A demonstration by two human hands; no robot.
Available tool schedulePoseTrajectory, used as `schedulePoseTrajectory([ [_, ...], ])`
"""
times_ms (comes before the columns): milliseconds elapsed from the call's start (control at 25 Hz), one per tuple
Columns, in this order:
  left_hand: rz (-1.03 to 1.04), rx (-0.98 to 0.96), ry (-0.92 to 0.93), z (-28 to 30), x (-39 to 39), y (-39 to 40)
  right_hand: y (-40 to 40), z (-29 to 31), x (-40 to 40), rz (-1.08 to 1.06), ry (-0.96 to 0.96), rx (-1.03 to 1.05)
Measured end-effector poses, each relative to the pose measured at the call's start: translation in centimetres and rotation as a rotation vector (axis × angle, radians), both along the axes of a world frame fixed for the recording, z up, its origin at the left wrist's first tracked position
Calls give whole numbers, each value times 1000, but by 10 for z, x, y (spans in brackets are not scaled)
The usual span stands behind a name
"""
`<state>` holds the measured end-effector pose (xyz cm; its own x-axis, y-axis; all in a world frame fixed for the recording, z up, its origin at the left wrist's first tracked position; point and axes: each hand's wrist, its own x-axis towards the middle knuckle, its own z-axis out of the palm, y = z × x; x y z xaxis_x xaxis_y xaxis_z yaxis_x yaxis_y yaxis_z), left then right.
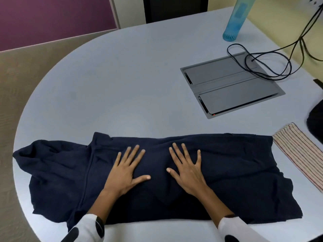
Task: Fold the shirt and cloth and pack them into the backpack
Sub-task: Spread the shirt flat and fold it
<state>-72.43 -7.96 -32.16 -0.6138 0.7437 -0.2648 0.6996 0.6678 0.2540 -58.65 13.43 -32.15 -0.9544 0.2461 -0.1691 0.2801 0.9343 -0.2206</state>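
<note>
Dark navy shirt (218, 172) spread lengthwise across the near side of the pale grey table (122, 84), at about 6 o'clock in the view, folded into a long band running from 9 o'clock to 3 o'clock. Bunched and rumpled at its 9 o'clock end, flatter and squarer toward 3 o'clock, with a lengthwise seam showing left of centre and soft creases near the lower right corner. Striped cloth (300, 154), cream with thin dark red lines, lying flat at 3 o'clock, just beside the shirt's right edge; touching or not, cannot tell. Dark rounded shape at the far right edge, at 3 o'clock, possibly the backpack (316, 119), mostly out of view. Left hand (125, 169) laid palm down on the middle of the shirt, fingers straight and fanned toward 12 o'clock, thumb out toward 3 o'clock, gripping nothing. Right hand (187, 170) flat beside it, also palm down, fingers splayed and pointing to 12 o'clock, thumb toward 9 o'clock, pressing on the fabric and clasping nothing. Thumbs near each other, not touching. White sleeves with black patches at both wrists. Grey cable box (230, 84) set into the table at 2 o'clock, looped black cables (269, 65) over its far corner, blue bottle (235, 23) at 1 o'clock.
</note>
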Motion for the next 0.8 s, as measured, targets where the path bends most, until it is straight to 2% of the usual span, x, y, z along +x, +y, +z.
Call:
schedulePoseTrajectory([
  [80, 92, -67, 37, -6, -5, -10, 12, -3, -1, 45, -57, -8],
  [160, 137, -90, 2, -2, -3, -6, 20, 2, 3, 41, 15, -31],
  [360, 458, -44, -86, 30, -17, 35, 47, 11, 12, -286, 191, -23],
  [520, 632, 68, -324, 56, -45, 47, 73, 15, 7, -392, 233, -180],
  [640, 764, 187, -180, 55, -43, 44, 90, 23, -7, -434, 221, -166],
  [760, 813, 146, 10, 36, -18, 55, 96, 17, -15, -353, -36, -37],
  [800, 774, 214, 102, 33, -8, 62, 93, 14, -15, -341, -56, 0],
])
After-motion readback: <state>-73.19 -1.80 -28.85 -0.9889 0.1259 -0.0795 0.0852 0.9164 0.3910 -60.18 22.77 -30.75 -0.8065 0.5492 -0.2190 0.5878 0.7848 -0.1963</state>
